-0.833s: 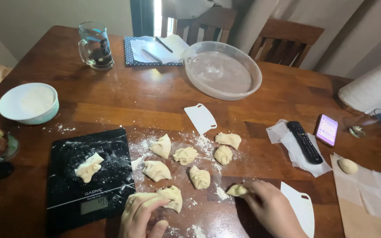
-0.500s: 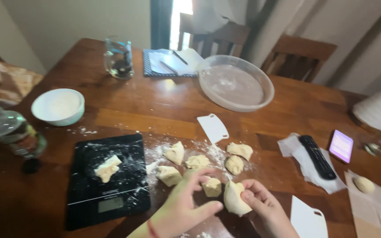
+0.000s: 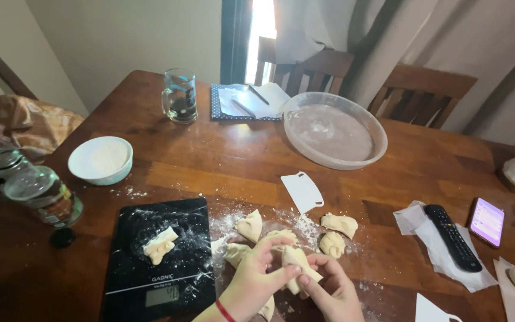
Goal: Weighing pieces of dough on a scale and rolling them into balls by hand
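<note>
My left hand (image 3: 251,280) and my right hand (image 3: 329,292) both grip one pale dough piece (image 3: 299,262) lifted just above the floured wooden table (image 3: 222,173). Several other dough pieces lie on the flour around the hands, such as one (image 3: 250,225) to the upper left and two (image 3: 339,224) to the right. One more dough piece (image 3: 160,244) rests on the black kitchen scale (image 3: 159,262) at the left.
A white plastic scraper (image 3: 302,191) lies beyond the dough. A white bowl of flour (image 3: 101,160), a glass jar (image 3: 34,188), a glass mug (image 3: 180,95), a clear round dish (image 3: 335,131), a remote (image 3: 451,237) on tissue and a phone (image 3: 487,222) sit around.
Both hands have left the table surface and lifted a dough piece between them. The camera has tilted up, showing more of the far table edge and chairs.
</note>
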